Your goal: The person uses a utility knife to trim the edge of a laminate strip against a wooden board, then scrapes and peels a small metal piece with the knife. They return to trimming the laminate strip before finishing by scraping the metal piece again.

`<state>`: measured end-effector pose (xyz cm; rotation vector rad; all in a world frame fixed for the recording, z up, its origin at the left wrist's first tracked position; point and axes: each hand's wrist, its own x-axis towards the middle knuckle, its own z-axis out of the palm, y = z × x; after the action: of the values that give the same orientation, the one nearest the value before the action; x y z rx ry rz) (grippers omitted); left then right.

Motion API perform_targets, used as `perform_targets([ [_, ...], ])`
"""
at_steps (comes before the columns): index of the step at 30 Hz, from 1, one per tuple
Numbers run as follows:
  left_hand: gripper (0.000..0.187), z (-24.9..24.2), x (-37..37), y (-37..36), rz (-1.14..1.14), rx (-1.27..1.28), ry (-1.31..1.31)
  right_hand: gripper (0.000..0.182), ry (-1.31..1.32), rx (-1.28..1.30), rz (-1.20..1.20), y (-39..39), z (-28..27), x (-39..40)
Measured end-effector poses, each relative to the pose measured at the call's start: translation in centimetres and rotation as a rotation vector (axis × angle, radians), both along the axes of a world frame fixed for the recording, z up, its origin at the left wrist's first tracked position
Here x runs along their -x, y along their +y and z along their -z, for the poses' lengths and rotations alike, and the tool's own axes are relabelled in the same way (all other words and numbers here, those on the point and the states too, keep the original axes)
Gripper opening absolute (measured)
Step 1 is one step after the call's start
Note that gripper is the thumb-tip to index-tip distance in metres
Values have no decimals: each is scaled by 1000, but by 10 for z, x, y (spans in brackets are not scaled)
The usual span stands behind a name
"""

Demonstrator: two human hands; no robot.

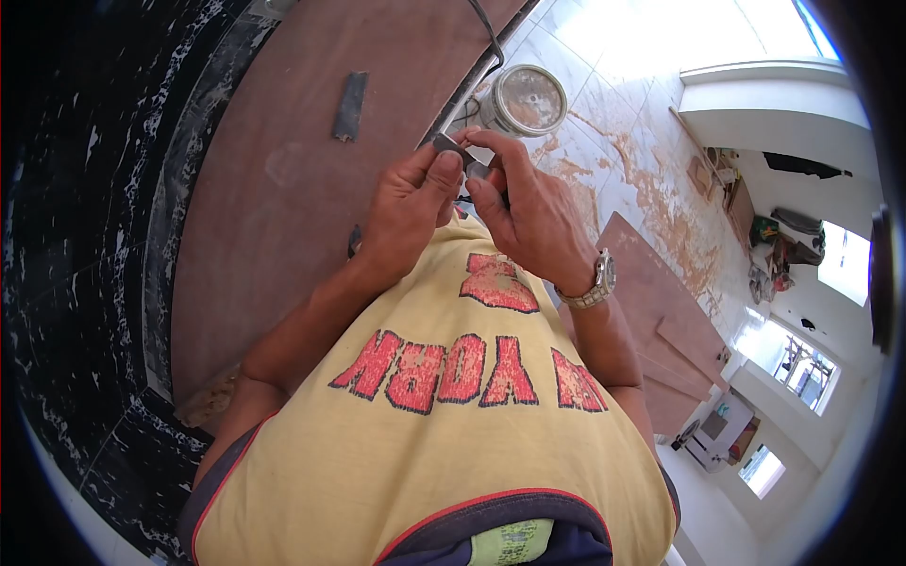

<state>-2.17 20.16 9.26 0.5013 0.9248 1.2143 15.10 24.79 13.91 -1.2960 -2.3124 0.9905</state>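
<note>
My left hand (pixel 411 203) pinches a small flat grey piece (pixel 454 147) with a straight edge between thumb and fingers. My right hand (pixel 533 209), with a metal watch at the wrist, is closed at the piece's other end, its thumb and bent index finger close together. Something small and grey shows between these right fingertips; I cannot tell whether it is part of the same piece. Both hands are close together in front of my chest. Beyond my left hand, a dark grey strip (pixel 350 107) with a ragged end lies on the reddish-brown board (pixel 274 217).
A round whitish bucket (pixel 529 100) with a dirty top stands on the marble-look floor tiles, near a dark cable (pixel 490 38). Brown residue (pixel 670 226) smears the floor. More brown boards (pixel 651 311) lie at right. Black veined tiles (pixel 75 283) line the left side.
</note>
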Motion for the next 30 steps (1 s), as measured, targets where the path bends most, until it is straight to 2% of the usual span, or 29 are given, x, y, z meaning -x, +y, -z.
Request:
perform_targets([
  [7, 27, 10, 0, 0, 5, -1, 104, 36, -28, -140, 9, -1, 7, 2],
  [9, 27, 5, -2, 2, -5, -2, 179, 36, 12, -86, 25, -1, 10, -1],
  [13, 39, 17, 3, 2, 57, 3, 41, 37, 185, 24, 103, -2, 12, -5],
  [16, 42, 14, 2, 3, 75, 39, -42, 42, 138, 0, 170, 1, 7, -10],
  [19, 46, 17, 4, 1, 134, -4, -95, 46, 33, 26, 48, 2, 0, -13],
  [22, 49, 13, 4, 2, 176, -58, -97, 47, 37, 6, 0, -3, 6, -11],
  [24, 51, 11, 3, 2, 184, -43, -54, 48, 36, 4, 0, -3, 4, -12],
  [30, 55, 13, 4, 0, 175, -73, -137, 49, 47, -6, -23, -2, 4, -11],
])
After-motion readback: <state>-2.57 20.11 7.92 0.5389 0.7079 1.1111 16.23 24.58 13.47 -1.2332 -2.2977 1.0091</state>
